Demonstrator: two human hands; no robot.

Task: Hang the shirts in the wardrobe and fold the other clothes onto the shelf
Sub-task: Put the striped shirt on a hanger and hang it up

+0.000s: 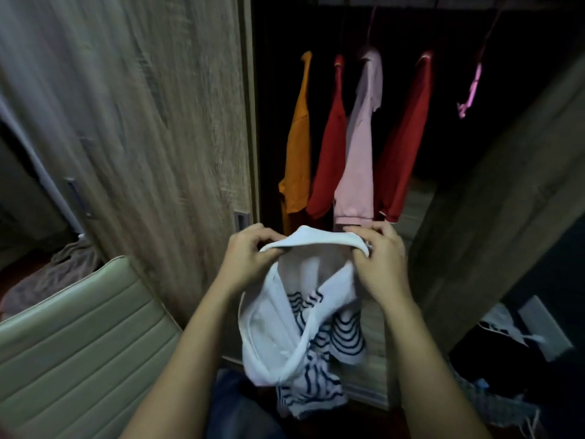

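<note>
In the head view, the person stands in front of the open wardrobe (pixel 190 122). The left hand (pixel 250 248) and the right hand (pixel 383 258) both pinch the collar (pixel 313 237) of a white striped shirt (pixel 285 327), with the fingers curled over the edge of the cloth. The collar is stretched from left to right between the two hands. The rest of the shirt hangs straight down below them, so its long axis is vertical, and the lower part is bunched.

Behind the hands, four shirts hang from the rail (pixel 411 0): an orange shirt (pixel 299 137), a red shirt (pixel 329 147), a pink shirt (pixel 359 153) and a second red shirt (pixel 405 137). To the right of them hangs a pink hanger (pixel 473 87) that appears empty.

This hanger lies above the hands and to the right, so in my judgement the right hand is the nearer one to take it, while the left hand would keep the collar.
</note>
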